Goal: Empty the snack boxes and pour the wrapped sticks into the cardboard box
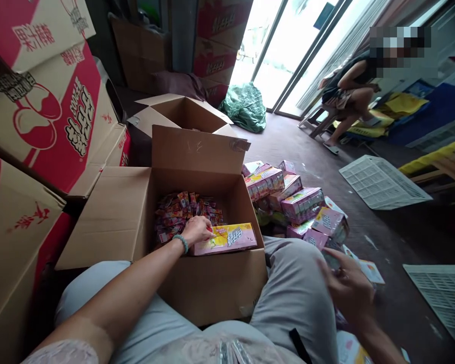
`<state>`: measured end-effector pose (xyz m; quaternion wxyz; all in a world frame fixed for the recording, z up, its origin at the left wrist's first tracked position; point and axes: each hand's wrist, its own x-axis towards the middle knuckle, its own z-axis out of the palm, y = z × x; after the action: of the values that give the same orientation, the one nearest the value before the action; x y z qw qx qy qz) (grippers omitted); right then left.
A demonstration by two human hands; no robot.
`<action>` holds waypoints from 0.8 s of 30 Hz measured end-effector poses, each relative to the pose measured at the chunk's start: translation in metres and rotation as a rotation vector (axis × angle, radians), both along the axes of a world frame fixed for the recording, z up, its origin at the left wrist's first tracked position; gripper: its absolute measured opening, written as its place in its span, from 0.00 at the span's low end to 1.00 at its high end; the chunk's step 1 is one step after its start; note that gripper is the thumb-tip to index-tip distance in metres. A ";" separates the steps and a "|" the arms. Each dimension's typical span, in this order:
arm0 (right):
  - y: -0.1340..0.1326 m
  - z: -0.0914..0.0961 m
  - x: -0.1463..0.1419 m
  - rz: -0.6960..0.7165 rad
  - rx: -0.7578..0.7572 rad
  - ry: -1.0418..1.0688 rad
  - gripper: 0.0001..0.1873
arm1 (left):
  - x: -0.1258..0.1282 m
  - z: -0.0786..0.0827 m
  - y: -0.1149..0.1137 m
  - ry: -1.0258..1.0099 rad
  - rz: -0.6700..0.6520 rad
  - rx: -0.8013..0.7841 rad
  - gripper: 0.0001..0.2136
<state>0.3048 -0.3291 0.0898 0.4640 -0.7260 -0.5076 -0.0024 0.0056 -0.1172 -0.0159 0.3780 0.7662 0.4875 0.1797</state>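
Between my knees stands an open cardboard carton [208,288] with many small wrapped candies [174,212] lying loose inside. My left hand [197,230], with a beaded bracelet at the wrist, is closed on the left end of a pink and yellow candy box [231,240]. That box lies across the near side of the carton opening. Off to the right, my right hand [349,283] is blurred beside my knee, its fingers apart and no object visible in them. It is close to a pile of similar candy boxes [303,202] on the floor.
Large printed cartons [41,116] are stacked at the left. Behind the carton stands another open carton [189,114], with a green sack [244,106] nearby. White plastic crates [382,182] lie on the floor at the right. A seated person [356,86] is near the glass door.
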 end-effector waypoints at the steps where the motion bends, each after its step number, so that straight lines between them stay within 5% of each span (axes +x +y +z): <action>1: 0.016 -0.012 -0.020 0.176 -0.070 -0.137 0.10 | 0.000 0.000 0.000 0.005 0.017 -0.004 0.08; 4: 0.072 -0.045 -0.088 0.689 -0.379 -0.467 0.08 | 0.001 0.000 -0.003 0.014 0.051 -0.011 0.08; 7: 0.114 -0.066 -0.136 0.737 -0.592 -0.685 0.09 | 0.001 0.000 -0.004 0.023 0.059 -0.010 0.08; 11: 0.140 -0.071 -0.141 0.680 -0.660 -0.772 0.15 | 0.002 -0.001 -0.002 0.040 0.059 -0.011 0.11; 17: 0.120 -0.074 -0.119 0.874 -0.733 -0.727 0.13 | 0.000 -0.001 0.010 0.023 0.151 -0.044 0.12; 21: 0.087 -0.086 -0.107 0.842 -0.510 -0.773 0.09 | 0.005 -0.004 0.019 -0.017 0.231 -0.077 0.15; 24: 0.089 -0.078 -0.100 0.829 -0.341 -0.770 0.13 | -0.001 0.004 0.032 -0.053 0.243 -0.129 0.16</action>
<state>0.2046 -0.2397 0.0118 0.0852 -0.4782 -0.8741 -0.0025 0.0048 -0.0852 -0.0122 0.4148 0.6707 0.5770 0.2127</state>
